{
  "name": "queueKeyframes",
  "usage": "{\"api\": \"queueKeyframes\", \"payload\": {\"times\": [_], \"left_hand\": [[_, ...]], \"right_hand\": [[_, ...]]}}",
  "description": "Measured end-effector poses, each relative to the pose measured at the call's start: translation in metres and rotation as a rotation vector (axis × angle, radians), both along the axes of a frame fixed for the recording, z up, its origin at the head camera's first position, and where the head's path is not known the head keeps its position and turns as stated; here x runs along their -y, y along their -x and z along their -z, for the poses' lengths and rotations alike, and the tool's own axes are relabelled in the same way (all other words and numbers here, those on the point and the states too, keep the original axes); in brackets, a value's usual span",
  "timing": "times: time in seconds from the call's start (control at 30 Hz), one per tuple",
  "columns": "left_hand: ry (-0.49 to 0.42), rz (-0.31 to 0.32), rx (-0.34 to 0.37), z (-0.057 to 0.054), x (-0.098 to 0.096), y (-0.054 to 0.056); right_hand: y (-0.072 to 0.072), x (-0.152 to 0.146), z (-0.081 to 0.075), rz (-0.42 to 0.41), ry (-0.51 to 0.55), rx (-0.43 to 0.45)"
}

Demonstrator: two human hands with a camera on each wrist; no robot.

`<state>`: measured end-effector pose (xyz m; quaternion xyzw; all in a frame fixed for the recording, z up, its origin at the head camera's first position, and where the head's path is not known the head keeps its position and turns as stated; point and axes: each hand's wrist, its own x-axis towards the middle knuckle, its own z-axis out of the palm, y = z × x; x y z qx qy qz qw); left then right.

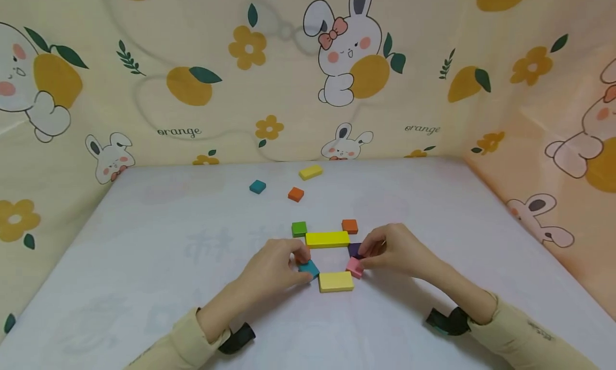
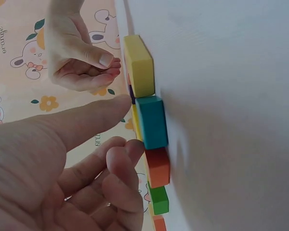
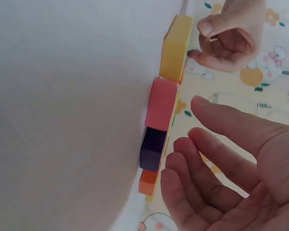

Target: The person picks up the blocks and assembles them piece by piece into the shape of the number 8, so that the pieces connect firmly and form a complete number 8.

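My left hand point(image 1: 276, 266) is at a teal block point(image 1: 308, 270), thumb and a finger spread at its two ends, fingertips right at its upper edge in the left wrist view. My right hand point(image 1: 397, 252) hovers by a pink block point(image 1: 354, 268) and a dark purple block point(image 1: 354, 250). In the right wrist view its loosely bent fingers point(image 3: 202, 139) stand apart from the blocks, holding nothing. A pale yellow block point(image 1: 336, 282) lies at the front between teal and pink. A bright yellow block point(image 1: 327, 239) spans the back of this ring. Behind the teal one sits an orange block point(image 2: 158, 167), mostly covered in the head view.
A green block point(image 1: 299, 229) and an orange-red block point(image 1: 349, 226) sit at the ring's back corners. Farther back lie a loose teal block point(image 1: 257, 186), an orange block point(image 1: 295, 194) and a yellow block point(image 1: 310, 172). A rabbit-print curtain point(image 1: 289, 92) borders the white table point(image 1: 168, 263).
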<state>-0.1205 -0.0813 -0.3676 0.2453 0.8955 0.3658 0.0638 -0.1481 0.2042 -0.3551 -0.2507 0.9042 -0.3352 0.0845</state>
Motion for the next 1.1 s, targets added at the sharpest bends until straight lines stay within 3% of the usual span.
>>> {"api": "queueKeyframes", "payload": {"times": [0.3,1.1], "left_hand": [[0.016,-0.040,0.011,0.0050,-0.0027,-0.0012],[0.012,-0.028,0.004,0.0036,-0.0011,-0.0019]], "right_hand": [[-0.0035,0.0073,0.0008,-0.008,-0.051,0.036],[-0.0061,0.0083,0.0010,-0.012,-0.071,0.045]]}}
